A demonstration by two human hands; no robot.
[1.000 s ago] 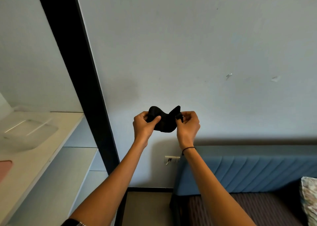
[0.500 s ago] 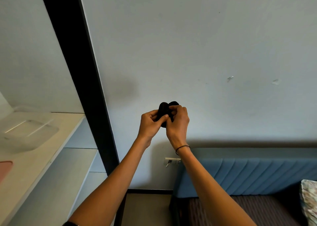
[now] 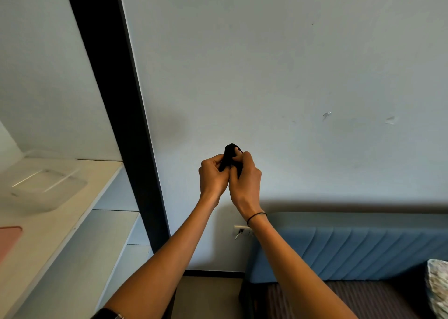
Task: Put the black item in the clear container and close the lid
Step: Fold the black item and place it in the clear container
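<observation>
Bunching the black item [image 3: 230, 155] mid-air, left hand [image 3: 213, 177] and right hand [image 3: 244, 180] both pinched closed on it. Clear container [image 3: 48, 185] sits well left on shelf [image 3: 72, 221]. Risk: loose fold springs open on transfer, blocking lid.

- Pale wall [image 3: 266, 64] filled most of view, w/ two small scuffs at right.
- Black vertical post [image 3: 116, 100] ran top to floor, left of centre.
- Blue padded headboard [image 3: 351, 248] sat lower right, against wall.
- White wall socket [image 3: 241, 231] just left of headboard.
- Pink item [image 3: 8, 238] lay on light shelf [image 3: 60, 221], far left edge.
- Patterned pillow [image 3: 437, 287] at bottom right corner.
</observation>
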